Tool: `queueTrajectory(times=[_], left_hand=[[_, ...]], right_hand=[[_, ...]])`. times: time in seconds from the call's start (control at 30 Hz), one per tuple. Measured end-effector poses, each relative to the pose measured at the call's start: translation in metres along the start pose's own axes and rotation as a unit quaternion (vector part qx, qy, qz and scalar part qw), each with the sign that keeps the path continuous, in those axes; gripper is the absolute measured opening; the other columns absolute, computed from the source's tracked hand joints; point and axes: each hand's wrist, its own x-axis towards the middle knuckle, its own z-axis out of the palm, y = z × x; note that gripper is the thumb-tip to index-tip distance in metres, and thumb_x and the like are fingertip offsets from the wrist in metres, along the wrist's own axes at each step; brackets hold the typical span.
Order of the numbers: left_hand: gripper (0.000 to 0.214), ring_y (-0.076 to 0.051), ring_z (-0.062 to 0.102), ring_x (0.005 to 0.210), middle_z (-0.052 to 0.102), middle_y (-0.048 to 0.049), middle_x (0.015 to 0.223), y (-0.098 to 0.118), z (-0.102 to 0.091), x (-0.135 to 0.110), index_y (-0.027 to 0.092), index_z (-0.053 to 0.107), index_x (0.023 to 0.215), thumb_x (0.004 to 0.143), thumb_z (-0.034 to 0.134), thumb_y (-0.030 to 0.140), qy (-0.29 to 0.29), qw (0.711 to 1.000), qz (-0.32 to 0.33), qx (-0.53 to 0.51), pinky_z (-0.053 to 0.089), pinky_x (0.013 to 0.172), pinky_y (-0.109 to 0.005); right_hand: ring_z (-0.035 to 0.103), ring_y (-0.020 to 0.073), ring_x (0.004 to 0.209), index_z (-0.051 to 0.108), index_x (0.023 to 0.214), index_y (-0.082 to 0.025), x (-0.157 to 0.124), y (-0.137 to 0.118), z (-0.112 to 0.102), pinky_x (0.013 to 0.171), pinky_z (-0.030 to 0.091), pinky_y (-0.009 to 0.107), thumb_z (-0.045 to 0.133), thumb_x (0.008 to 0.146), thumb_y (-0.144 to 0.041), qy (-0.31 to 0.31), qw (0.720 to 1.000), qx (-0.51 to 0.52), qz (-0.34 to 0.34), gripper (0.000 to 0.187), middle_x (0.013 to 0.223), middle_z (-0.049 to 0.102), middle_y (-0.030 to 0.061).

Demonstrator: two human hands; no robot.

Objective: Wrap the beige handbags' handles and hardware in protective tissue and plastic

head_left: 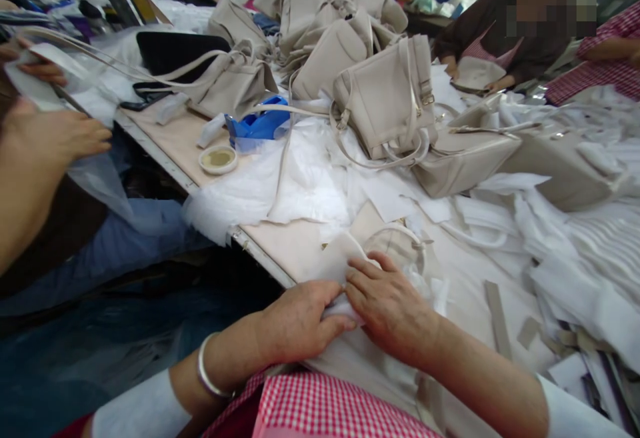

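Note:
My left hand (pixel 307 318) pinches the lower edge of a white foam sheet (pixel 337 255) at the table's front edge, thumb and fingers closed on it. From the other side my right hand (pixel 387 298) presses its bent fingers over the same sheet, close to the left fingertips. The sheet is folded or curled under both hands, and its lower part is hidden. Just behind my right hand lies a beige handbag (pixel 395 243) with a pale wrapped handle (pixel 400 230); my fingers cover part of it.
Beige handbags (pixel 383 101) pile up at the back. A blue tape dispenser (pixel 260 121) and a round dish (pixel 218 159) sit on the left. White wrapping (pixel 575 251) and scrap strips (pixel 497 318) lie right. A co-worker's hand (pixel 55 135) is at far left; others work behind.

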Motion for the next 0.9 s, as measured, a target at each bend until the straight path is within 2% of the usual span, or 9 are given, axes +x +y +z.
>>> queueTrajectory(times=[0.13,0.3,0.43,0.57,0.7,0.9], left_hand=[[0.028,-0.02,0.057,0.095,0.058,-0.0064,0.109,-0.004,-0.003,-0.004,0.019,0.062,0.101,0.086,0.061,0.043,0.018,0.999,0.031,-0.022,0.045,0.083,-0.03],[0.03,-0.018,0.053,0.086,0.051,-0.0038,0.099,-0.007,-0.009,-0.004,0.019,0.058,0.095,0.087,0.058,0.048,-0.009,1.0,0.016,-0.024,0.046,0.08,-0.031],[0.04,-0.017,0.052,0.083,0.047,-0.0039,0.101,-0.009,-0.01,-0.001,0.018,0.057,0.096,0.086,0.055,0.056,-0.027,0.999,-0.004,-0.023,0.046,0.079,-0.031],[0.039,-0.018,0.053,0.083,0.05,-0.004,0.1,-0.009,-0.013,0.003,0.018,0.058,0.096,0.082,0.06,0.054,-0.055,0.998,-0.01,-0.025,0.045,0.079,-0.032],[0.036,-0.02,0.055,0.081,0.056,-0.0045,0.096,-0.006,-0.016,0.007,0.018,0.061,0.093,0.082,0.061,0.052,-0.058,0.998,-0.035,-0.017,0.045,0.075,-0.032],[0.03,-0.022,0.059,0.088,0.063,-0.0071,0.097,-0.001,-0.013,0.008,0.017,0.063,0.095,0.088,0.054,0.045,-0.062,0.997,-0.016,-0.032,0.047,0.083,-0.034]], right_hand=[[0.051,0.0294,0.119,0.065,0.083,-0.017,-0.002,-0.002,0.003,0.111,0.023,0.053,0.058,0.081,-0.012,0.032,0.999,0.002,0.013,0.01,0.084,0.065,0.0065],[0.05,0.0297,0.124,0.065,0.083,-0.016,-0.002,-0.003,0.004,0.113,0.021,0.053,0.055,0.079,-0.009,0.051,0.999,0.003,0.013,0.012,0.086,0.067,0.0072],[0.05,0.0292,0.126,0.064,0.082,-0.017,-0.002,-0.003,0.004,0.114,0.022,0.053,0.056,0.078,-0.008,0.055,0.998,0.006,0.022,0.012,0.083,0.066,0.0067],[0.05,0.0301,0.126,0.065,0.084,-0.016,-0.002,-0.002,0.004,0.115,0.02,0.053,0.058,0.077,-0.009,0.047,0.999,0.004,0.022,0.012,0.087,0.068,0.0075],[0.051,0.0305,0.124,0.065,0.083,-0.016,-0.002,0.0,0.006,0.115,0.019,0.053,0.059,0.078,-0.012,0.037,0.999,0.007,0.027,0.008,0.088,0.068,0.0073],[0.052,0.0305,0.121,0.065,0.084,-0.016,0.001,0.002,0.004,0.113,0.022,0.052,0.062,0.079,-0.013,0.014,0.999,0.018,0.025,0.006,0.089,0.069,0.0071]])
